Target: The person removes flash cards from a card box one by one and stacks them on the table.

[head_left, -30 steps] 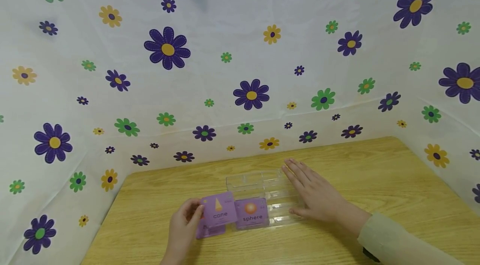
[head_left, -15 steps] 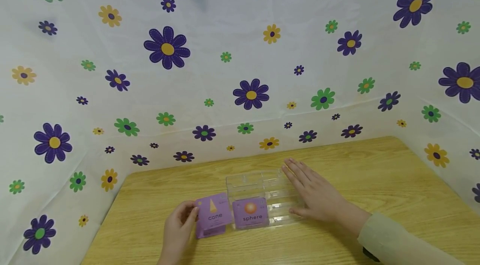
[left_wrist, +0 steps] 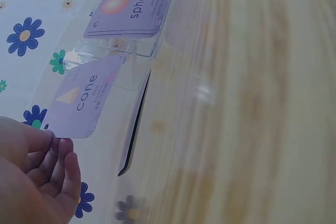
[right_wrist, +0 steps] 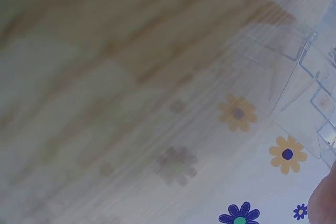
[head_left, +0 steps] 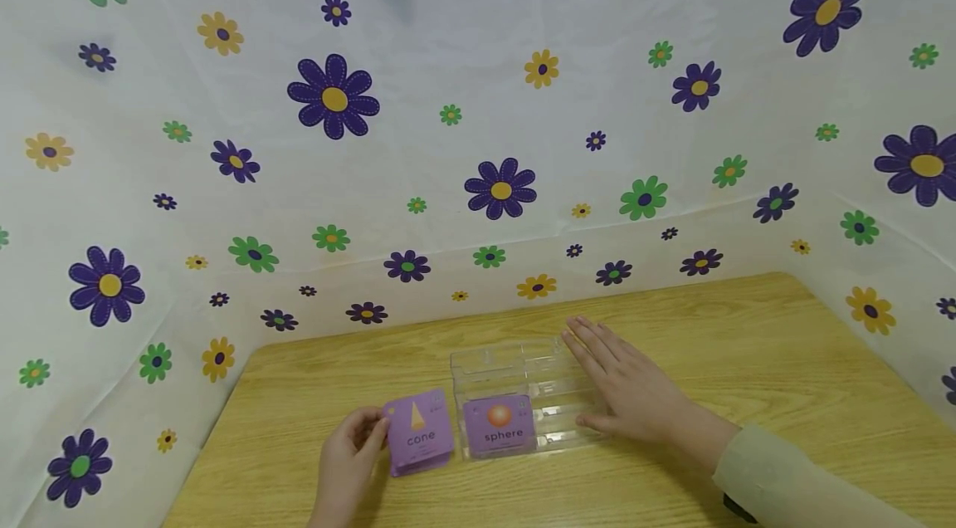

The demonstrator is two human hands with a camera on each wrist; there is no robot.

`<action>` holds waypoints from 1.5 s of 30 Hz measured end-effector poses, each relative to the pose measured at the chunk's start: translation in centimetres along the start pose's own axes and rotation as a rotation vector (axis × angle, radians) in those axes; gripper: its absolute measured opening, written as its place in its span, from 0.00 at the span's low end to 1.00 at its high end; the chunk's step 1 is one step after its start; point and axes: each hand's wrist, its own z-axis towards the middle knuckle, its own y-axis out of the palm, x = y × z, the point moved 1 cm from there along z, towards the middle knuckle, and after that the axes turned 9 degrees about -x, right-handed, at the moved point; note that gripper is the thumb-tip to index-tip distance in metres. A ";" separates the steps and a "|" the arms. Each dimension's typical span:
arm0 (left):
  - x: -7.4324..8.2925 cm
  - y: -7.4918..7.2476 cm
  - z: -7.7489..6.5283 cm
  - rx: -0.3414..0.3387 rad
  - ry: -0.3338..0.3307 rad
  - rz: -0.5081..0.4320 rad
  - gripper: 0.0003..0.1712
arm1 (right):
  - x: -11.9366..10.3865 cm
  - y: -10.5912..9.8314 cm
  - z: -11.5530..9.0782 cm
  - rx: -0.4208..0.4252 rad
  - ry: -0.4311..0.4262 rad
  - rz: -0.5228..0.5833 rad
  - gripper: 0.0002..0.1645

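Note:
My left hand [head_left: 349,455] pinches a purple "cone" flash card [head_left: 420,428] by its left edge. In the left wrist view that card [left_wrist: 81,98] is tilted up, held between thumb and fingers. Beneath it lies another purple card [left_wrist: 135,129], dark-edged, mostly hidden in the head view. Just to the right, a purple "sphere" card [head_left: 500,426] leans in the front left slot of a clear plastic tiered holder [head_left: 489,383]; more cards show behind it in the left wrist view. My right hand [head_left: 635,395] rests with straight fingers on the holder's right side.
The wooden table [head_left: 709,345] extends around the holder. Behind and at both sides rises a white sheet [head_left: 426,38] printed with purple, green and yellow flowers. The holder's back tiers stand close in front of it.
My left hand has drawn the cone card left and slightly down, away from the holder and over the card on the table. My right hand has stayed in place.

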 end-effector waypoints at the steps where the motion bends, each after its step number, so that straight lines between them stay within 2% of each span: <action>1: 0.0 0.0 0.0 -0.003 -0.010 0.008 0.11 | 0.0 0.0 0.0 0.005 -0.001 -0.003 0.70; 20: -0.9 -0.6 0.6 -0.031 -0.040 0.159 0.08 | -0.1 -0.3 -0.1 0.009 -0.007 0.007 0.69; 27: -1.5 -0.8 0.8 -0.027 -0.027 0.235 0.08 | 0.1 0.0 0.0 0.022 -0.018 -0.001 0.70; 36: -1.7 -0.9 1.0 -0.027 -0.033 0.249 0.08 | 0.0 -0.3 0.0 -0.020 -0.008 0.009 0.69; 45: -1.8 -0.8 1.1 -0.034 -0.027 0.262 0.07 | 0.0 -0.3 0.0 -0.025 -0.004 0.013 0.69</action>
